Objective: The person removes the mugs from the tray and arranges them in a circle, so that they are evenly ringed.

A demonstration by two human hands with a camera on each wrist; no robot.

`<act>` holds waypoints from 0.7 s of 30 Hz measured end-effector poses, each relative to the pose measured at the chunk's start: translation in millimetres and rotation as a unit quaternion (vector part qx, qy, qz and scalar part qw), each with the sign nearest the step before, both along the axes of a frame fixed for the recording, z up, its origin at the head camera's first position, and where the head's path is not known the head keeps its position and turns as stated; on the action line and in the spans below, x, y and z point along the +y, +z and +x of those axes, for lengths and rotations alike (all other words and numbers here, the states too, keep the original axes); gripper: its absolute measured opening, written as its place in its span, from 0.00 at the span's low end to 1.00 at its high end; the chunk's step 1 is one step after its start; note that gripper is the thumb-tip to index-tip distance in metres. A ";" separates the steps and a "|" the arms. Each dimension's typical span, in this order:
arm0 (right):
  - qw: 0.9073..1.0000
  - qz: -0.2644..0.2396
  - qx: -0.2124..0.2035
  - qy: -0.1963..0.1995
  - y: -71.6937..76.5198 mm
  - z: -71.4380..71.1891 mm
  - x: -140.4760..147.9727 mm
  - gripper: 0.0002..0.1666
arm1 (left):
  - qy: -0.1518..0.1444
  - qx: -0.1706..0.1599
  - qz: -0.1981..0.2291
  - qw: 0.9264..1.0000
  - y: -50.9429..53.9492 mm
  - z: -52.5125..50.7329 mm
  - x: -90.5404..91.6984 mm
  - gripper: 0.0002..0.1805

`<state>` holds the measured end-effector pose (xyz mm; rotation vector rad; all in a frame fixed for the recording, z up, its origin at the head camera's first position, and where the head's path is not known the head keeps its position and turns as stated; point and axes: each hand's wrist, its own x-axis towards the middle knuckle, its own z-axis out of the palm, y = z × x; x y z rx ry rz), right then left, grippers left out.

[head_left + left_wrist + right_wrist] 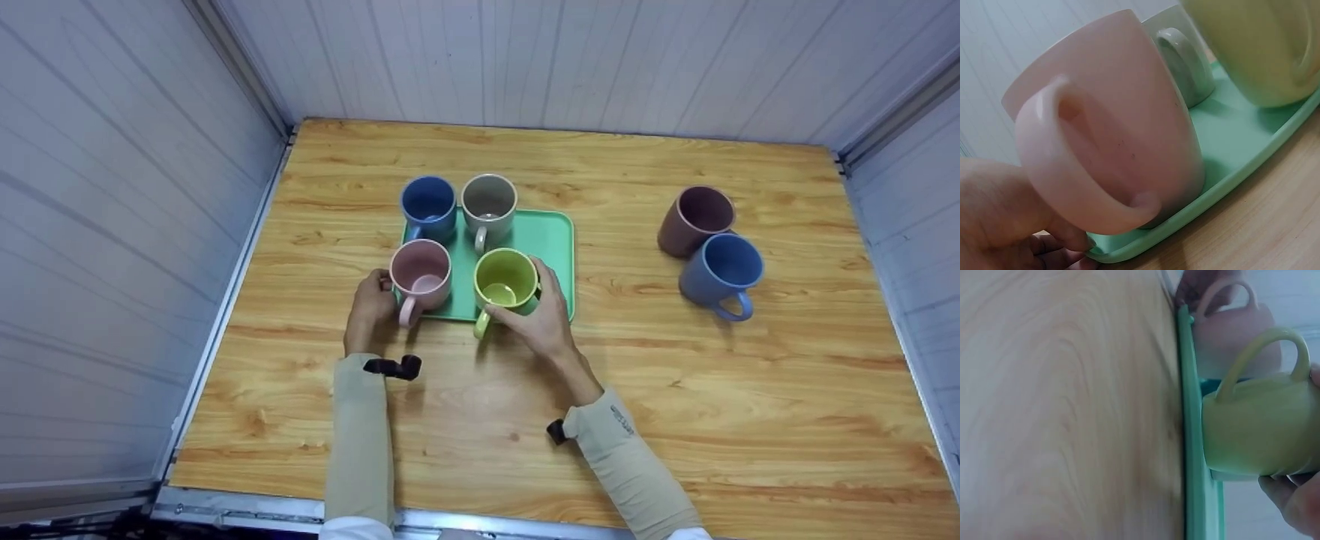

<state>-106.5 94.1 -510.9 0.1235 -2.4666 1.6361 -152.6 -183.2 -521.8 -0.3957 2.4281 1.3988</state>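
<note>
A green tray (544, 232) lies on the table with mugs on it. My right hand (541, 315) grips the yellow-green mug (506, 279) round its upper body, thumb on the near side and fingers on the far right. That mug is upright over the tray's front middle, its handle towards me. At the front left corner of the tray stands a pink mug (421, 277), handle also towards me. Beside it my left hand (373, 304) pinches the tray's corner, with the thumb (1075, 233) at the rim; some of its fingers are hidden.
Behind, on the tray's back left part, stand a blue mug (429, 206) and a grey mug (490, 202). Off to the right on the wooden table (810, 390) are a dark mauve mug (679, 225) and another blue mug (709, 281), close together. White panels (562, 67) enclose the table.
</note>
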 end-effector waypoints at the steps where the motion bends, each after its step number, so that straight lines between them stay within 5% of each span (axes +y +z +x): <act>1: 1.000 -0.002 0.003 0.003 0.7 0.9 3.4 0.59 | 0.000 -0.002 0.001 1.000 -0.6 -0.2 -0.4 0.27; 7: 1.000 0.008 0.014 0.020 7.9 8.5 26.7 0.58 | 0.001 -0.015 0.006 1.000 -1.3 -0.7 -1.2 0.29; 21: 1.000 0.019 0.015 -0.011 27.1 19.8 85.5 0.56 | 0.000 -0.015 -0.008 1.000 -2.9 -1.5 -0.3 0.25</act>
